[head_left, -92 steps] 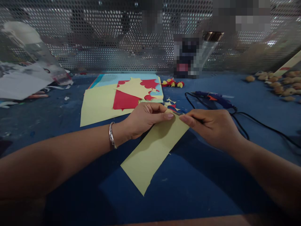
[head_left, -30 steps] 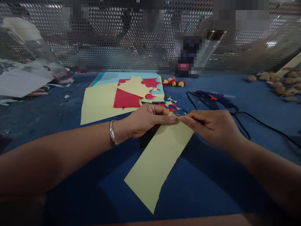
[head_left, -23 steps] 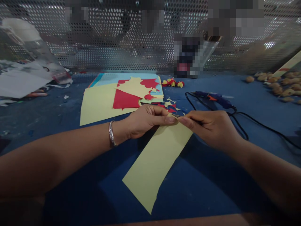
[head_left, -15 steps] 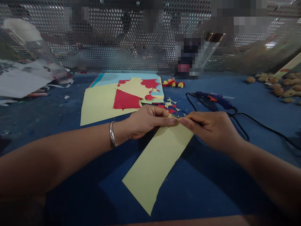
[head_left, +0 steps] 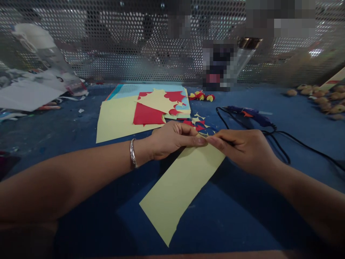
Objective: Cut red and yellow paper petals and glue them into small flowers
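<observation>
A long strip of pale yellow paper [head_left: 181, 183] slants over the blue table [head_left: 242, 216], its far end raised between my hands. My left hand [head_left: 172, 138], with a silver bangle on the wrist, pinches that far edge with thumb and fingers closed. My right hand [head_left: 244, 147] is closed too and pinches the same edge just to the right, fingertips almost touching the left ones. A thin dark thing shows under the right fingers; I cannot make it out.
Sheets of yellow, red and light blue paper [head_left: 145, 108] lie stacked behind my hands, with small cut scraps [head_left: 199, 124]. A blue glue gun [head_left: 250, 113] with a black cord lies at the right. Perforated metal wall [head_left: 121, 46] closes the back; brown shells [head_left: 323, 99] far right.
The strip's near end has swung slightly and its far edge stays pinched between both hands. The hands have hardly moved; the view has shifted a little.
</observation>
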Tool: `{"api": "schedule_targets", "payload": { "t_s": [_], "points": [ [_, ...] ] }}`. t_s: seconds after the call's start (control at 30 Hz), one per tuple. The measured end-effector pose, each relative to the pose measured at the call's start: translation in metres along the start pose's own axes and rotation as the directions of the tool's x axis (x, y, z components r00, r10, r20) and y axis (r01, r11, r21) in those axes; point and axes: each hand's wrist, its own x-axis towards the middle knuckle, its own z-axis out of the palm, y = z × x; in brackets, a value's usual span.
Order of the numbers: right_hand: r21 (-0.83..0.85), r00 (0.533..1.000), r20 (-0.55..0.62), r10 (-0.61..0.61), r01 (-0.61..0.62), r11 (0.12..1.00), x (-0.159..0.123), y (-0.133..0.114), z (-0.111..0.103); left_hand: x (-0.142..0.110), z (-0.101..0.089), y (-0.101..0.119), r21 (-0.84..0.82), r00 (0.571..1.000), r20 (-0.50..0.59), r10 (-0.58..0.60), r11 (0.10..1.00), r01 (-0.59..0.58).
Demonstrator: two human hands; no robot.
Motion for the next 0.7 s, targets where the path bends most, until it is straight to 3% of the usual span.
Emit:
{"api": "schedule_targets", "payload": {
  "t_s": [0.17,0.23,0.3,0.37,0.47,0.57,0.7],
  "points": [
    [-0.010,1.000,0.000,0.021,-0.021,1.000,0.001,0.000,-0.001,-0.001,-0.002,0.006,0.019,0.998,-0.003,-0.055,0.998,0.055],
    [-0.037,0.999,-0.034,0.042,-0.043,0.998,0.002,0.002,-0.005,-0.004,-0.008,0.016,0.142,0.998,0.008,-0.062,0.988,0.060],
    [-0.082,0.995,-0.077,0.060,-0.066,0.994,0.003,0.006,-0.012,-0.008,-0.018,0.029,0.369,0.998,0.050,-0.044,0.929,0.023],
    [-0.133,0.992,-0.079,0.095,-0.105,0.985,0.005,0.014,-0.018,-0.011,-0.027,0.043,0.620,0.990,0.140,-0.023,0.781,-0.070],
    [-0.235,0.986,-0.020,0.169,-0.168,0.957,0.008,0.029,-0.021,-0.016,-0.035,0.054,0.835,0.976,0.215,-0.037,0.525,-0.164],
    [-0.432,0.962,0.051,0.267,-0.220,0.874,0.011,0.038,-0.019,-0.020,-0.034,0.056,0.940,0.980,0.199,-0.025,0.289,-0.183],
    [-0.656,0.916,0.102,0.388,-0.231,0.719,0.012,0.028,-0.015,-0.026,-0.022,0.058,0.990,0.989,0.141,-0.038,-0.004,-0.141]
  ]
}}
